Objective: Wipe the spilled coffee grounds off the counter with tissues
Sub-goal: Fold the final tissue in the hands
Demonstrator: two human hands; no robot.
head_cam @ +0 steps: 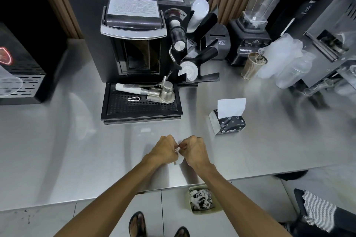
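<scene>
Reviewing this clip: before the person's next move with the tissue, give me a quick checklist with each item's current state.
1. Tissue held: ok, bunched between left hand and right hand.
2. Spare tissues ready: ok, a sheet stands up from the tissue pack on the counter.
3. Bin positioned: ok, on the floor below the counter edge, holding crumpled tissues.
4. Grounds left on the counter: cannot tell, none plainly visible.
5. Space around hands clear: ok.
</scene>
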